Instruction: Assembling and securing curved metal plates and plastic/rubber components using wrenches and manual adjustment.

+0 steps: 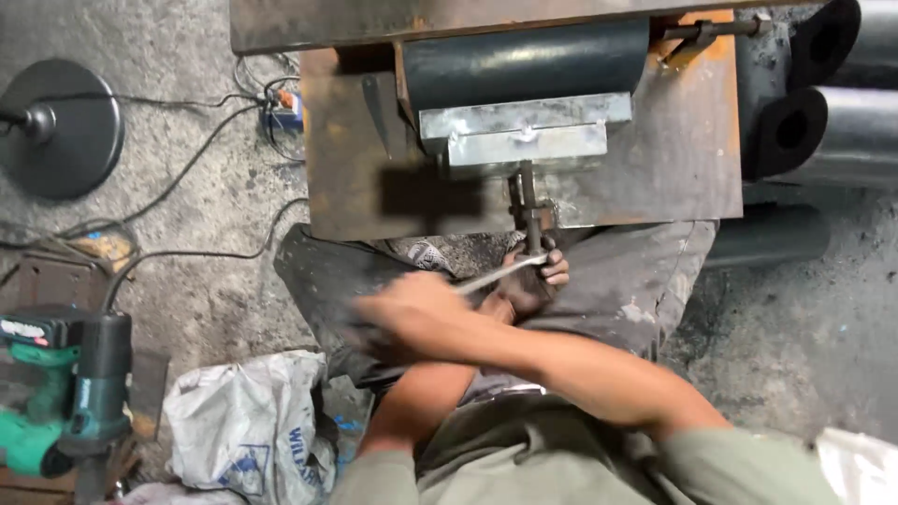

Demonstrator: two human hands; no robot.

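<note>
- Our arms cross in front of us: the right forearm runs from lower right up to the left, and the right hand (412, 313) is blurred, closed around the near end of a thin metal bar (496, 274).
- Our left arm comes up from below under the right one, and the left hand (538, 281) is curled shut around the foot of a vertical screw rod (528, 201), fingers showing on its right side.
- The bar slants up to the right from the right hand and meets the rod just above the left hand.
- The rod rises to a grey steel box (519, 136) that sits under a dark roller (524, 61) on a rusty plate (664, 159).
- The plate's near edge lies just above our hands, so room upward is tight; our grey trousers fill the space beneath them.
- To the left, bare concrete floor (201, 281) lies open, crossed by cables, with a white sack (248, 421) and a green power tool (56, 393) near our left knee.
- To the right, dark pipes (823, 122) lie beside the plate.
</note>
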